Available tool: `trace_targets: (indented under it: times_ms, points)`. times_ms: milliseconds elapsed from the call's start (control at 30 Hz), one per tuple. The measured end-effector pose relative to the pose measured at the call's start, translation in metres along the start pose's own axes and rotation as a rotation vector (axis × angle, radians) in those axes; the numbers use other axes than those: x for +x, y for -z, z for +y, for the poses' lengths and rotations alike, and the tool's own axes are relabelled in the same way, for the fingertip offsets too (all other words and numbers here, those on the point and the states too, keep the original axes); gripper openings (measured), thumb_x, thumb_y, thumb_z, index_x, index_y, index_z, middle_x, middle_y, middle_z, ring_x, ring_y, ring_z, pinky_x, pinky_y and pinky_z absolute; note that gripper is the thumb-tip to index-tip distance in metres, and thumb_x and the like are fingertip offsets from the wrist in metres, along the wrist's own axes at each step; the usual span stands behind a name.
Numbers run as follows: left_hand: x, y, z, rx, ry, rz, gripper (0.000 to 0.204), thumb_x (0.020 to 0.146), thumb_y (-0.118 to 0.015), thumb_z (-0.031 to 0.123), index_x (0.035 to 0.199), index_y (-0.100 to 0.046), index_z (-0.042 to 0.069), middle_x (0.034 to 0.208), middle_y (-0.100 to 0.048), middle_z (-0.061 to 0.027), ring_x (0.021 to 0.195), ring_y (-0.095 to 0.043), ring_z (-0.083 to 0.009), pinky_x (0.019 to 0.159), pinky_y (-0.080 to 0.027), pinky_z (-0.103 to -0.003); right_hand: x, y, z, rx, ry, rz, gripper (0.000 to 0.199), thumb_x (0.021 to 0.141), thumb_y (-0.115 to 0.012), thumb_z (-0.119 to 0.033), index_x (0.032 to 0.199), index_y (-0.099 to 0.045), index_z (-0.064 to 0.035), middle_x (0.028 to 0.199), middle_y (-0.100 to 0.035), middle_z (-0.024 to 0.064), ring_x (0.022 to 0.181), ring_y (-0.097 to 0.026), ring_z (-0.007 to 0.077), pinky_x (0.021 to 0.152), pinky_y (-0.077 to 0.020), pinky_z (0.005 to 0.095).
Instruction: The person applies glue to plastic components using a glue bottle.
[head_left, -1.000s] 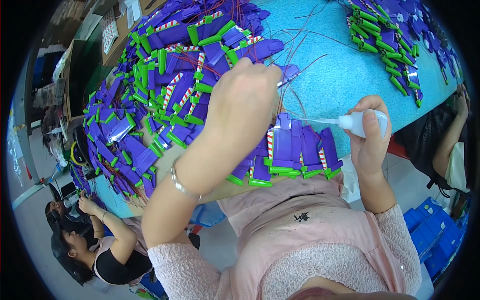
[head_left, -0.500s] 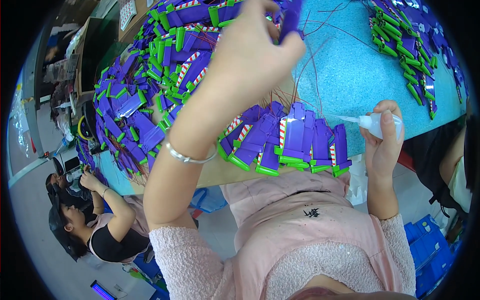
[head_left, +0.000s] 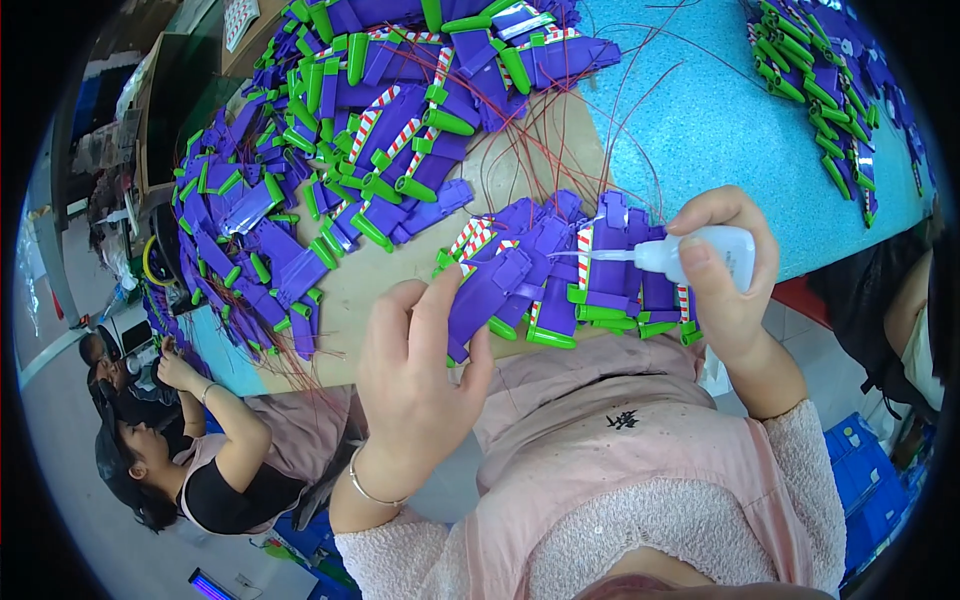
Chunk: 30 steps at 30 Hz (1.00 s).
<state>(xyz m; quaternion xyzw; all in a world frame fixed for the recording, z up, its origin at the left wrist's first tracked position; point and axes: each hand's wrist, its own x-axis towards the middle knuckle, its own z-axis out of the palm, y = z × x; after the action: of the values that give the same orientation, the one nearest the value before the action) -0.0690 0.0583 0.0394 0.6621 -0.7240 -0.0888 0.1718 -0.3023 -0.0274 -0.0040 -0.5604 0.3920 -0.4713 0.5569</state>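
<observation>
My left hand (head_left: 415, 375) pinches a flat purple plastic toy wing (head_left: 488, 292) by its near edge, fingers on one side and thumb on the other. In my right hand (head_left: 738, 300) is a translucent white squeeze bottle (head_left: 725, 252), tipped sideways. Its long thin nozzle (head_left: 605, 255) points left, its tip close to the right end of the held wing; I cannot tell if they touch. Beneath the nozzle lies an overlapping row of purple wings (head_left: 612, 285) with green tips and red-and-white striped edges. Thin red wires (head_left: 545, 150) run out behind the row.
A big heap of similar purple and green wings (head_left: 390, 120) covers the table's left side. Another pile (head_left: 815, 100) lies at the far right on the blue tabletop (head_left: 700, 130). To the left, a co-worker (head_left: 225, 440) sits with hands raised at the table.
My left hand has come back from the far side of the table with a purple wing, down beside the row. The right hand has brought the bottle leftward, its nozzle now over the row.
</observation>
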Motion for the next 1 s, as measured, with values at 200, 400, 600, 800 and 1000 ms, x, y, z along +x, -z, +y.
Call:
trace_targets:
  times_ms: [200,400,600,800,1000]
  points:
    - [-0.004,-0.008,-0.006,-0.02,-0.019,0.048,0.053,0.067,-0.074,0.004,0.117,-0.058,0.002,0.097,-0.052,-0.0129,0.079,-0.057,-0.0269,0.063,-0.048,-0.035,-0.001,-0.015,-0.005,-0.06,0.051,-0.138,0.016,0.081,-0.071,-0.005,0.093,-0.062,-0.0003,0.087,-0.064,0.0063,0.075,-0.06,0.0103,0.065,-0.0468,0.0234]
    - [-0.005,-0.009,-0.007,-0.021,-0.014,0.042,0.053,0.066,-0.074,0.004,0.116,-0.057,0.002,0.098,-0.052,-0.0131,0.078,-0.057,-0.0269,0.061,-0.048,-0.035,-0.001,-0.018,-0.006,-0.179,0.121,-0.201,0.019,0.079,-0.075,-0.006,0.092,-0.064,0.0002,0.086,-0.065,0.008,0.075,-0.063,0.0126,0.064,-0.0483,0.0247]
    - [-0.005,-0.008,-0.005,0.027,-0.05,0.069,0.055,0.065,-0.074,0.003,0.118,-0.06,0.003,0.097,-0.054,-0.0116,0.074,-0.054,-0.0246,0.059,-0.045,-0.034,-0.002,-0.011,-0.005,-0.166,0.089,-0.147,0.019,0.079,-0.075,-0.006,0.093,-0.064,0.0002,0.087,-0.065,0.0086,0.075,-0.063,0.0134,0.063,-0.0486,0.0249]
    - [-0.006,-0.009,-0.005,0.156,-0.165,0.143,0.056,0.064,-0.074,0.0,0.119,-0.064,0.007,0.095,-0.056,-0.0069,0.071,-0.05,-0.0202,0.057,-0.043,-0.031,0.003,-0.017,-0.008,-0.13,0.164,-0.14,0.019,0.078,-0.075,-0.006,0.092,-0.064,-0.0001,0.088,-0.065,0.0093,0.074,-0.063,0.0137,0.063,-0.0485,0.0246]
    - [-0.004,-0.009,-0.003,0.185,-0.18,0.139,0.054,0.065,-0.074,0.0,0.117,-0.065,0.007,0.095,-0.055,-0.0064,0.071,-0.051,-0.0196,0.058,-0.042,-0.031,0.004,-0.016,-0.008,-0.159,0.159,-0.146,0.02,0.077,-0.076,-0.005,0.092,-0.064,-0.0003,0.088,-0.065,0.0096,0.075,-0.063,0.0144,0.064,-0.0485,0.0248]
